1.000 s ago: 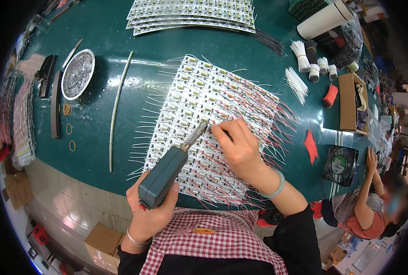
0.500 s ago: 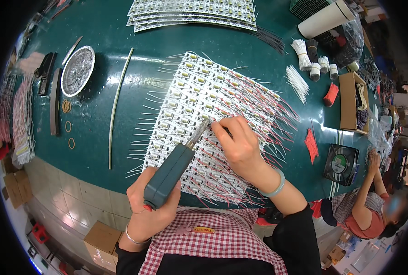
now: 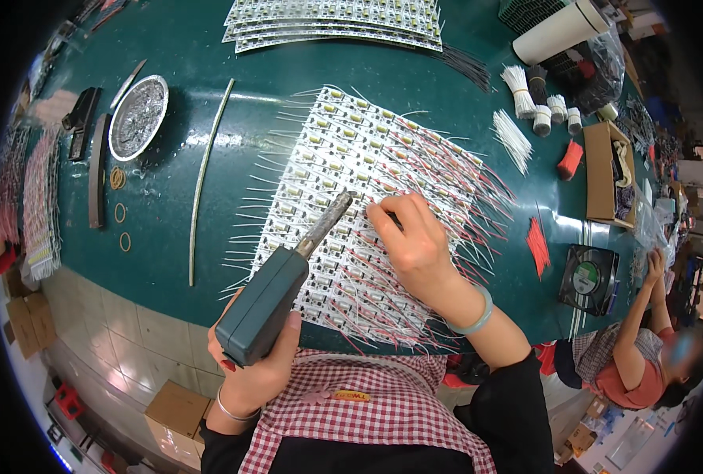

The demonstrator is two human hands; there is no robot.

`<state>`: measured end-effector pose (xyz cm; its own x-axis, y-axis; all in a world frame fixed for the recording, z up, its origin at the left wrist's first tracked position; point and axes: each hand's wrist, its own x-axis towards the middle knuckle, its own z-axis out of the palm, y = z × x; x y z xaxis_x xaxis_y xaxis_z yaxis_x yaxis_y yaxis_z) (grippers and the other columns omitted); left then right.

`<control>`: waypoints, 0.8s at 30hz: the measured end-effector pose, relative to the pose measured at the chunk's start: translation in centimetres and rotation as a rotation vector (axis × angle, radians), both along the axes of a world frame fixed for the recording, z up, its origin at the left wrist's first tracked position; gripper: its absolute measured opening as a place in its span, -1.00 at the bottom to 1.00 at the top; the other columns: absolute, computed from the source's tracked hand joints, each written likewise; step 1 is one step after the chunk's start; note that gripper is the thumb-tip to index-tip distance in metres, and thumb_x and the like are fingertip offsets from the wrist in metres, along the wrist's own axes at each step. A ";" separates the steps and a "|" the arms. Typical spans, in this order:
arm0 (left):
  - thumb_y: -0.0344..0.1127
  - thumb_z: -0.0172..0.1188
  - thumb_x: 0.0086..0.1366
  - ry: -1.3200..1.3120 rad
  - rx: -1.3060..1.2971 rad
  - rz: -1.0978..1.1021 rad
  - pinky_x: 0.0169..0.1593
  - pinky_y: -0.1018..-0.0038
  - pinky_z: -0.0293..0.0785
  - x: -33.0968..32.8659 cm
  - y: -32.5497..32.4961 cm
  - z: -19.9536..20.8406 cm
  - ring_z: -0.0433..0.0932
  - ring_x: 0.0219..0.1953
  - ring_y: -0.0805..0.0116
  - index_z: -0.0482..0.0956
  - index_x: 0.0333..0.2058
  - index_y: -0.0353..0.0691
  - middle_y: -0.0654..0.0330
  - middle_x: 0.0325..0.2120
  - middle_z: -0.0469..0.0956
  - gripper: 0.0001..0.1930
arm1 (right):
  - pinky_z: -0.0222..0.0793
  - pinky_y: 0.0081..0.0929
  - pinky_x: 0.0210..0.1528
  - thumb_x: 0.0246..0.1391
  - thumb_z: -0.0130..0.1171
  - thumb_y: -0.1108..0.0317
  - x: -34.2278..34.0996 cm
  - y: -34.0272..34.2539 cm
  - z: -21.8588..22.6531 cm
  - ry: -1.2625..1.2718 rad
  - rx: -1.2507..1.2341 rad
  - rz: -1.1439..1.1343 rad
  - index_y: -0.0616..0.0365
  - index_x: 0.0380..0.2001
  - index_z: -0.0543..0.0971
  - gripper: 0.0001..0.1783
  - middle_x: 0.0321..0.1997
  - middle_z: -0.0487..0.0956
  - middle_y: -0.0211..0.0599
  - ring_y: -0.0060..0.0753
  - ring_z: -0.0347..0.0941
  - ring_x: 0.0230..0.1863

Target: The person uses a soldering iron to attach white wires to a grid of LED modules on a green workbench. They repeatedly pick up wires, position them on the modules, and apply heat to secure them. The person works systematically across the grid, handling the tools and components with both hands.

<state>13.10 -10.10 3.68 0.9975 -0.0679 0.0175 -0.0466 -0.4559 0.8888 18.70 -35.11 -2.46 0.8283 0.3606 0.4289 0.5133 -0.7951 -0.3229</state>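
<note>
My left hand [image 3: 258, 381] is wrapped round the dark green body of a soldering gun [image 3: 263, 302]. Its metal tip points up and to the right, over the middle of a white circuit board panel [image 3: 313, 189]. Rows of small components cover that panel. White wires stick out along its left side; red and white wires [image 3: 478, 207] fan out on the right. Just right of the tip, my right hand [image 3: 416, 245] is closed in a pinch above the board. What its fingertips hold, if anything, is too small to make out.
A metal bowl [image 3: 162, 118] with silvery bits stands left, near rubber bands [image 3: 120, 213]. Stacked panels [image 3: 336, 35] lie at the back. Wire bundles [image 3: 513, 136], a cardboard box [image 3: 600, 174] and a fan [image 3: 587, 278] are right. Another person [image 3: 644, 347] sits far right.
The soldering gun's tip has shifted slightly up and left, away from my right fingertips, and its body has swung left. My right hand stays pinched at nearly the same spot.
</note>
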 end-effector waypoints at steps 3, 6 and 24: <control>-0.51 0.40 0.11 0.032 -0.037 0.006 -0.28 0.50 0.56 -0.2 0.0 0.0 0.63 -0.38 0.40 0.66 -0.18 -0.45 0.09 -0.33 0.65 -0.72 | 0.45 -0.38 -0.30 -0.11 0.18 0.57 0.0 0.1 0.0 -0.007 0.002 -0.005 0.32 -0.20 0.58 -0.70 -0.23 0.50 -0.18 -0.20 0.45 -0.23; -0.51 0.41 0.11 0.020 -0.012 -0.001 -0.27 0.50 0.56 -0.4 0.1 0.1 0.63 -0.37 0.41 0.66 -0.18 -0.44 0.10 -0.34 0.66 -0.73 | 0.44 -0.36 -0.30 -0.12 0.19 0.59 -0.2 -0.1 -0.1 0.005 0.037 -0.022 0.30 -0.20 0.58 -0.69 -0.23 0.50 -0.19 -0.17 0.45 -0.24; -0.51 0.40 0.17 0.114 -0.158 0.106 -0.37 0.53 0.51 -2.5 1.4 -1.2 0.59 -0.44 0.47 0.67 -0.16 -0.39 0.16 -0.38 0.67 -0.76 | 0.44 -0.28 -0.26 -0.22 0.18 0.65 -1.5 0.8 -0.7 0.020 0.144 0.014 0.34 -0.17 0.58 -0.59 -0.23 0.50 -0.14 -0.10 0.44 -0.23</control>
